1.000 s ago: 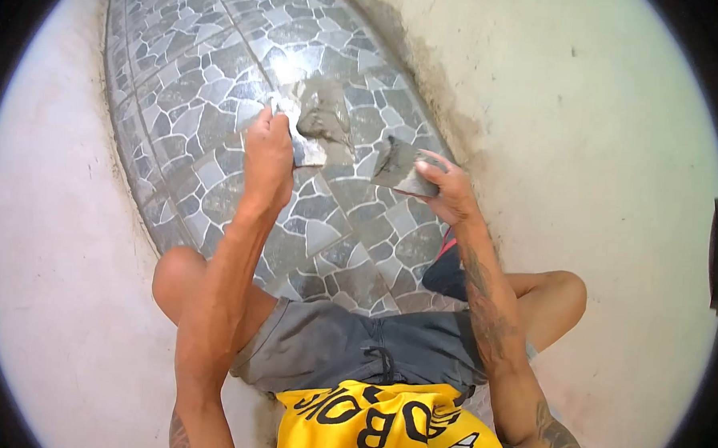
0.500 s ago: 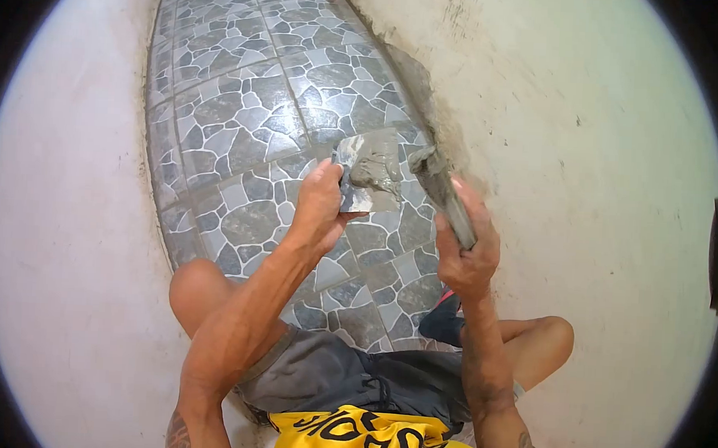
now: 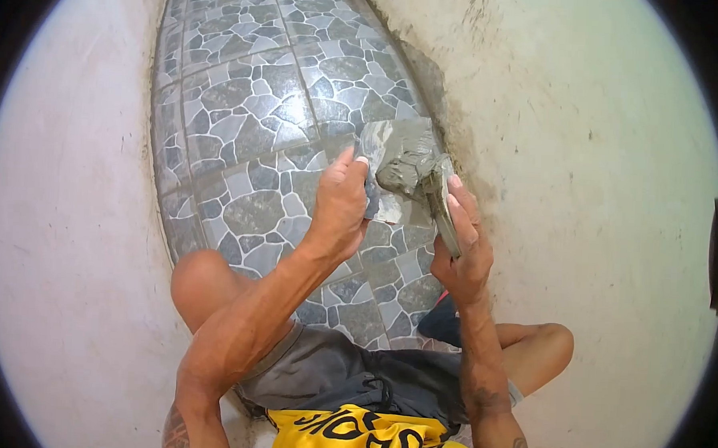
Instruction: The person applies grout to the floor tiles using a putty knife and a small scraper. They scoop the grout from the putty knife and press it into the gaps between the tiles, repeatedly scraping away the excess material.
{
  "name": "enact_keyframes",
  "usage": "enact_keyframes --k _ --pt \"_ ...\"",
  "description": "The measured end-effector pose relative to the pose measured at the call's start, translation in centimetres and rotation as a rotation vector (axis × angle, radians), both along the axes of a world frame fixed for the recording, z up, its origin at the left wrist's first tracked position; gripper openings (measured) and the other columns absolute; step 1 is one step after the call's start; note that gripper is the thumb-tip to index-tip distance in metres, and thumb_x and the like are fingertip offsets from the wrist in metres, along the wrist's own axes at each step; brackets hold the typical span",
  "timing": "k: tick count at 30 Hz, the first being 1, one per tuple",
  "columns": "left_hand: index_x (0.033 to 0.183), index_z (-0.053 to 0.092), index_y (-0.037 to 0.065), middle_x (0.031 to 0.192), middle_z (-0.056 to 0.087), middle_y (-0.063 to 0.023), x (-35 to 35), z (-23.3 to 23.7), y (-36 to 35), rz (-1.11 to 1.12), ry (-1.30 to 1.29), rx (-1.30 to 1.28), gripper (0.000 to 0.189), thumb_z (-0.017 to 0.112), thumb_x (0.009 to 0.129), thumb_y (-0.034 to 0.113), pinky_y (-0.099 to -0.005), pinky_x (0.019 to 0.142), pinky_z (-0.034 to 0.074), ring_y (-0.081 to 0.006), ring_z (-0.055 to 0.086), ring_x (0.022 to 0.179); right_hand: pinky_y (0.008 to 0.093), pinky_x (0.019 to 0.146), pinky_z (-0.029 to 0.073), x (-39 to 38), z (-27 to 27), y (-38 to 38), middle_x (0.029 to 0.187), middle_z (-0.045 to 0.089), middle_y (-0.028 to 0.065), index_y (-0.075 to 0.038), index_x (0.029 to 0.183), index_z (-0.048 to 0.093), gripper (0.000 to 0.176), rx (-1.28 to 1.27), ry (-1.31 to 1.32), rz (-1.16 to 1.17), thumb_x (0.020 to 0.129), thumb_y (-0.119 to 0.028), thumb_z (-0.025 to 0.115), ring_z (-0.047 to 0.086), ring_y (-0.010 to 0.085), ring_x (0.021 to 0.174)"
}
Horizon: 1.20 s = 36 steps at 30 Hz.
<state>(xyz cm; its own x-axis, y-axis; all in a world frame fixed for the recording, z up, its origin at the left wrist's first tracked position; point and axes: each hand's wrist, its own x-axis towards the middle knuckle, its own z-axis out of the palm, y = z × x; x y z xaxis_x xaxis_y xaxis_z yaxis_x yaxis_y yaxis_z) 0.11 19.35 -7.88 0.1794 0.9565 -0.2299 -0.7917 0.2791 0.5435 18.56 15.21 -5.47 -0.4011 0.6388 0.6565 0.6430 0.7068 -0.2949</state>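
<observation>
A flat plate (image 3: 392, 209) smeared with wet grey mortar (image 3: 401, 168) is held at its left edge by my left hand (image 3: 344, 195), fingers closed round it. My right hand (image 3: 468, 253) grips a narrow mortar-coated trowel (image 3: 443, 208), whose upper end meets the mortar at the plate's right side. The handle parts of both tools are mostly hidden by the hands.
Stone-patterned floor tiles (image 3: 254, 139) run away between a left wall (image 3: 73, 171) and a right wall (image 3: 601, 194). Rough grey mortar (image 3: 424, 71) lines the right wall's base. My bent knees lie at both sides, with dark footwear (image 3: 441, 322) near the right one.
My left hand has moved the plate right and slightly up. The trowel, apart from the plate before, has shifted slightly and now touches its mortar.
</observation>
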Motion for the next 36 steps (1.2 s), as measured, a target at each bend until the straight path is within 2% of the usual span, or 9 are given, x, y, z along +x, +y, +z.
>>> enact_keyframes --k 11,15,17,20,26,29,32,35,36 --pt "0.128 0.047 -0.004 0.109 0.062 -0.0079 0.4 -1.3 -0.5 0.029 0.19 0.123 0.034 0.039 0.099 0.013 -0.0275 0.083 0.05 -0.0121 0.059 0.092 0.0446 0.096 0.048 3.4 -2.1 -0.1 0.125 0.06 0.0215 -0.001 0.129 0.051 0.058 -0.041 -0.134 -0.1 0.074 0.016 0.058 0.06 0.038 0.113" --pt "0.126 0.049 -0.008 0.105 0.062 -0.0061 0.0 0.1 0.6 0.096 0.296 0.154 0.037 0.041 0.098 0.014 -0.0232 0.083 0.045 -0.0087 0.054 0.091 0.0398 0.09 0.052 6.1 -2.8 -1.8 0.113 0.065 0.0205 0.003 0.131 0.05 0.051 -0.611 0.377 -0.372 0.08 0.002 0.059 0.065 0.0323 0.104" --pt "0.127 0.048 -0.01 0.105 0.062 -0.0071 -0.6 0.4 0.5 0.085 0.305 0.164 0.038 0.041 0.098 0.014 -0.0223 0.082 0.045 -0.0084 0.054 0.09 0.0398 0.086 0.054 7.5 -2.6 -1.9 0.108 0.066 0.021 0.007 0.13 0.048 0.051 -0.768 0.765 -0.31 0.082 -0.005 0.06 0.066 0.0311 0.099" --pt "0.122 0.052 -0.007 0.095 0.06 -0.0034 -0.2 -0.2 0.5 0.102 0.299 0.149 0.034 0.041 0.097 0.013 -0.0213 0.073 0.044 -0.0056 0.051 0.08 0.0487 0.074 0.054 5.7 1.3 -2.1 0.11 0.061 0.0261 0.013 0.123 0.048 0.052 -0.881 1.107 -0.052 0.079 -0.01 0.061 0.064 0.0352 0.093" --pt "0.105 0.057 0.0 0.077 0.048 0.0051 0.4 -1.0 0.3 0.054 0.348 0.134 0.022 0.042 0.095 0.012 -0.0215 0.054 0.034 -0.0017 0.037 0.064 0.0436 0.077 0.058 5.0 2.7 -2.3 0.106 0.064 0.0236 0.016 0.12 0.052 0.052 -0.88 1.001 0.017 0.076 -0.011 0.061 0.068 0.0317 0.088" --pt "0.121 0.052 -0.004 0.103 0.062 -0.0068 -0.2 -1.4 0.2 -0.052 0.466 0.177 0.03 0.04 0.1 0.013 -0.0258 0.08 0.048 -0.0101 0.058 0.086 0.0392 0.077 0.057 4.6 3.3 -2.3 0.106 0.064 0.0219 0.014 0.116 0.057 0.046 -0.846 0.901 0.004 0.075 -0.008 0.06 0.068 0.0285 0.089" --pt "0.118 0.053 -0.004 0.102 0.062 -0.0054 -0.1 -1.2 -0.1 -0.073 0.487 0.179 0.029 0.04 0.1 0.014 -0.0245 0.081 0.046 -0.0088 0.056 0.085 0.0357 0.078 0.057 4.1 3.9 -2.4 0.104 0.065 0.0199 0.012 0.114 0.059 0.042 -0.809 0.74 -0.043 0.074 -0.002 0.057 0.068 0.026 0.088" --pt "0.102 0.057 -0.002 0.07 0.045 0.0059 0.3 -1.3 0.1 0.022 0.523 0.213 0.022 0.043 0.095 0.013 -0.0232 0.053 0.034 -0.0025 0.036 0.06 0.0333 0.077 0.055 3.8 4.8 -2.0 0.103 0.065 0.0178 0.009 0.112 0.062 0.04 -0.781 0.593 -0.044 0.073 0.002 0.054 0.067 0.0235 0.085" --pt "0.102 0.057 -0.002 0.069 0.045 0.0061 0.4 -1.3 0.0 0.028 0.545 0.222 0.022 0.043 0.095 0.013 -0.0231 0.052 0.033 -0.0025 0.036 0.06 0.0326 0.077 0.055 3.7 4.9 -2.0 0.102 0.065 0.017 0.009 0.111 0.062 0.039 -0.771 0.554 -0.034 0.073 0.003 0.054 0.067 0.0225 0.084"
